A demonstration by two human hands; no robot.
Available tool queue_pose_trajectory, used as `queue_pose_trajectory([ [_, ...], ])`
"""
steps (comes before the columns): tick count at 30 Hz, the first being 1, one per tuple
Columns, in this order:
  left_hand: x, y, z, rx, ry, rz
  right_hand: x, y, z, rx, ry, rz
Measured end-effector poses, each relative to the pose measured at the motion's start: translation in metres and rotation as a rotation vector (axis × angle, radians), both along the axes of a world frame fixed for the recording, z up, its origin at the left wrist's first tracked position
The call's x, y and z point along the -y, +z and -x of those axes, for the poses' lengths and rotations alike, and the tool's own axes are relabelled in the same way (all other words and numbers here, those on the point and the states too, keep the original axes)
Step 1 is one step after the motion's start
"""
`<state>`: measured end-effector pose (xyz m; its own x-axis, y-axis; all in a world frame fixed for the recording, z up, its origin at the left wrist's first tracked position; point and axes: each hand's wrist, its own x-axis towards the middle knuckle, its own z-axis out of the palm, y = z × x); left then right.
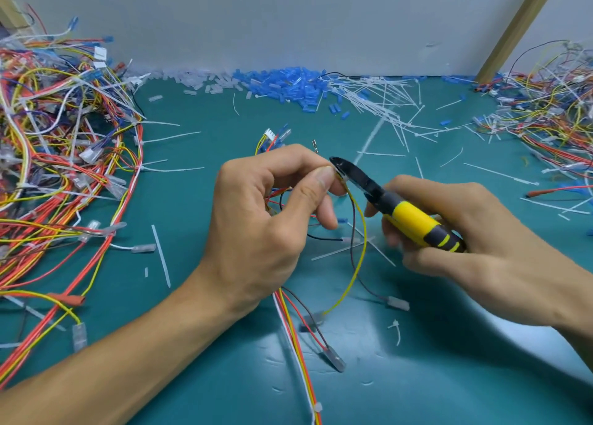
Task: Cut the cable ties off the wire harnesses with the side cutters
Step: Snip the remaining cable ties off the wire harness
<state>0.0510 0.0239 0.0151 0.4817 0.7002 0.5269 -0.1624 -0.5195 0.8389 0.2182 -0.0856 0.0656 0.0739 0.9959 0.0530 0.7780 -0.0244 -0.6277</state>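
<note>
My left hand pinches a wire harness of yellow, red, black and white wires between thumb and fingers, above the middle of the green mat. My right hand grips the side cutters by their yellow and black handles. Their black jaws point up and left and touch the harness right at my left fingertips. Whether a cable tie sits between the jaws is hidden. The harness tails hang down toward the near edge, with a white tie on them.
A big tangle of tied harnesses fills the left side. Another heap of loose wires lies at the right. Cut white ties and blue and clear sleeves are scattered along the back wall. A wooden post leans at the right.
</note>
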Motion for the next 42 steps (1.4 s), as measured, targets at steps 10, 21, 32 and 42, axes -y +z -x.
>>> queue_pose_trajectory([
  [10,0.003,0.001,0.0,-0.023,0.012,-0.014,0.012,-0.015,-0.027,-0.245,0.085,0.073],
  [21,0.003,0.002,0.001,-0.036,-0.003,-0.005,0.009,-0.017,-0.028,-0.259,0.076,0.046],
  [32,0.004,0.001,0.001,-0.028,0.014,-0.012,0.011,-0.018,-0.031,-0.184,0.059,-0.002],
  [42,0.002,0.0,0.0,0.014,-0.011,0.03,0.014,-0.014,-0.029,-0.146,0.068,-0.053],
])
